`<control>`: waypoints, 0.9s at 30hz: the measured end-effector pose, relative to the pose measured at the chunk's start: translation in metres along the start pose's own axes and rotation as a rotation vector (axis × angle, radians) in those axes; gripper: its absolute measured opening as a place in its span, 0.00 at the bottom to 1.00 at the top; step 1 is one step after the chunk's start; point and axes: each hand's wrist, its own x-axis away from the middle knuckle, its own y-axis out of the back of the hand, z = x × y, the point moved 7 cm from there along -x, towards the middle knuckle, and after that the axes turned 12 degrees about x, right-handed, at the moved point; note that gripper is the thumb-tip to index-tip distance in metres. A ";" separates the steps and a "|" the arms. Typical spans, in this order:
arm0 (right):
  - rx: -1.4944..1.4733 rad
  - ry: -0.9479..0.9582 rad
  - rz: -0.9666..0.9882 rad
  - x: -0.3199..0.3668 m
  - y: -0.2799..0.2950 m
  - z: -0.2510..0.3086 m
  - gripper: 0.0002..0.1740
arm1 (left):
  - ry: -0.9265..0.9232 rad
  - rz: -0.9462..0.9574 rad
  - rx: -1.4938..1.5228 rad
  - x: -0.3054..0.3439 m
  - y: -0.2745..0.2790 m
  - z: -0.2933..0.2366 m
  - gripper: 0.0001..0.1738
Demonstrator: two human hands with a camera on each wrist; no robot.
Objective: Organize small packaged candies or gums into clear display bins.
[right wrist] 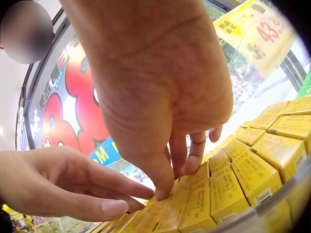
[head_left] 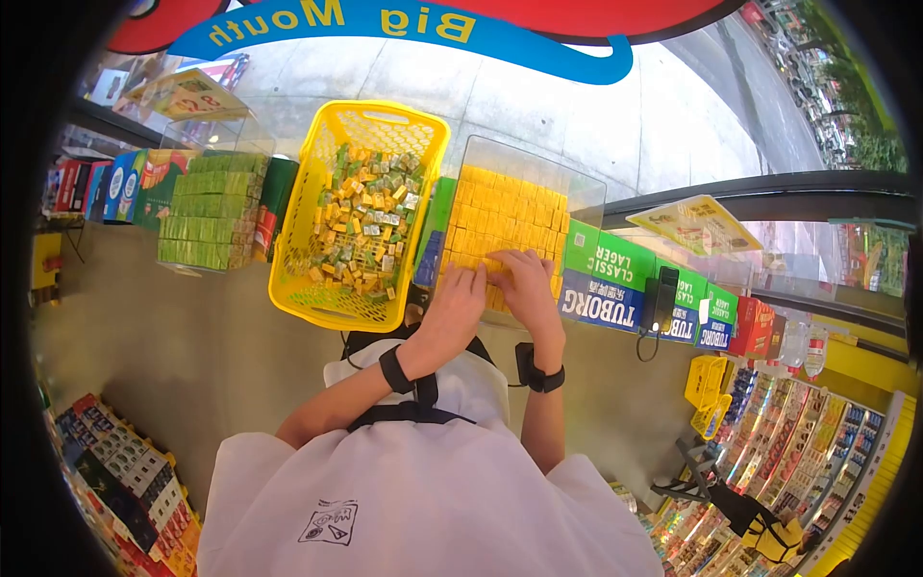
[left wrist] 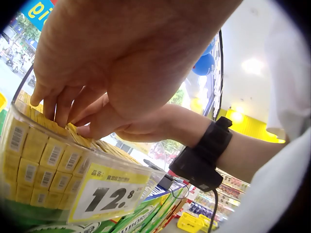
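Note:
Small yellow boxes [head_left: 505, 216] stand in packed rows inside a clear bin [left wrist: 39, 127]. My left hand [head_left: 450, 313] rests its bent fingertips on them near the bin's front edge. Beside it, my right hand [head_left: 529, 293] reaches down with its fingers and thumb touching the box tops. In the right wrist view, the right thumb and fingers are spread apart on the yellow boxes [right wrist: 252, 177], and the left hand [right wrist: 73, 182] lies close by, its fingers nearly straight. No box is lifted. Some fingertips are hidden between boxes.
Left of the bin stands a yellow basket [head_left: 288, 279] with many small green and yellow boxes. Farther left is a clear bin of green boxes [head_left: 207, 212]. Green and blue beer cartons [head_left: 601, 279] and a price sign [head_left: 697, 226] are on the right. Glass lies beyond.

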 end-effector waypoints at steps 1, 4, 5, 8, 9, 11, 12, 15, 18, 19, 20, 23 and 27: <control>0.007 -0.006 0.009 0.001 0.000 0.000 0.18 | 0.001 0.012 0.015 0.000 0.000 0.000 0.39; 0.010 -0.016 0.019 0.001 0.003 0.002 0.18 | 0.027 0.052 0.013 0.001 -0.002 0.002 0.32; 0.006 -0.018 0.022 0.002 0.003 0.003 0.18 | 0.027 0.054 0.013 0.001 -0.002 0.002 0.32; 0.031 0.001 0.033 0.002 0.004 0.004 0.20 | -0.019 0.028 -0.057 -0.001 -0.002 -0.002 0.32; 0.032 0.001 0.032 0.002 0.003 0.003 0.20 | -0.021 0.026 -0.045 -0.002 -0.002 -0.004 0.32; 0.002 -0.003 -0.021 0.003 0.004 0.002 0.24 | -0.021 0.022 -0.034 -0.007 0.007 -0.010 0.31; 0.001 0.002 -0.020 0.002 0.007 0.005 0.24 | -0.052 -0.032 0.057 -0.011 0.024 -0.020 0.30; -0.040 -0.097 -0.083 -0.003 0.017 0.012 0.27 | -0.095 -0.100 0.287 -0.017 0.059 -0.029 0.27; 0.066 -0.035 -0.310 -0.013 0.029 0.046 0.25 | -0.124 -0.214 0.444 -0.016 0.091 -0.024 0.21; 0.063 -0.035 -0.308 -0.017 0.028 0.058 0.25 | -0.136 -0.283 0.451 -0.011 0.104 -0.017 0.19; 0.044 -0.037 -0.359 -0.019 0.031 0.073 0.23 | -0.145 -0.352 0.456 -0.005 0.117 -0.009 0.18; -0.025 -0.003 -0.405 -0.031 0.035 0.123 0.20 | -0.095 -0.456 0.425 0.010 0.136 0.030 0.17; -0.107 0.053 -0.316 -0.053 0.001 0.169 0.20 | 0.054 -0.471 0.395 0.031 0.141 0.111 0.19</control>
